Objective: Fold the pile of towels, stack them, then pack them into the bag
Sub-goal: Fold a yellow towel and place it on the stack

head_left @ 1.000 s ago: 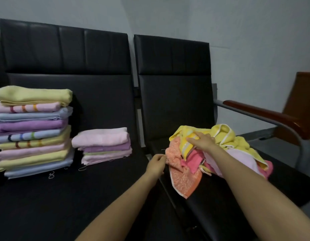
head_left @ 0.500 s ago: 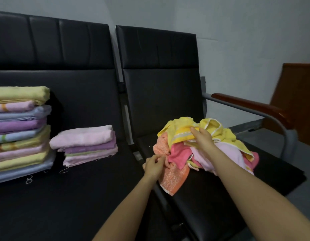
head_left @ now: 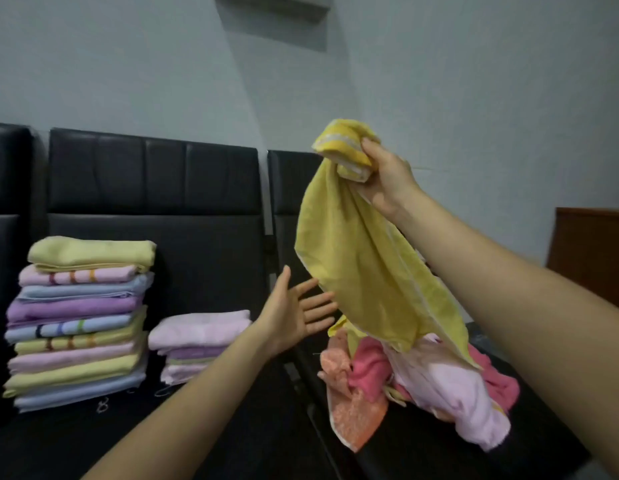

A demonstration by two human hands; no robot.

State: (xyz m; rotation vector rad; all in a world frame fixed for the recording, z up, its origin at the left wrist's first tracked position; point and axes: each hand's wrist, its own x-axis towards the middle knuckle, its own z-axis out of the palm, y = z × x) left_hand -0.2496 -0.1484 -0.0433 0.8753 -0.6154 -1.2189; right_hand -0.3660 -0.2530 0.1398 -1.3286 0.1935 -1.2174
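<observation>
Head view: the right hand (head_left: 384, 174) is raised high, fingers curled round the bunched striped end of a yellow terry towel (head_left: 367, 271) that hangs down over the loose pile of pink and orange unfolded towels (head_left: 415, 386); the left hand (head_left: 294, 313) is held out palm-up, fingers spread and straight, gripping nothing, just beside the hanging cloth. The pile lies on the right black padded chair seat (head_left: 439, 452); a tall stack of folded pastel towels (head_left: 79, 323) and a short folded stack (head_left: 197, 344) sit on the left black seat (head_left: 76, 445), against a pale grey wall (head_left: 128, 64).

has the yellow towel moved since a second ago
Yes. The yellow towel has gone up: it lay on the unfolded pile before, and now hangs from the right hand above it.
</observation>
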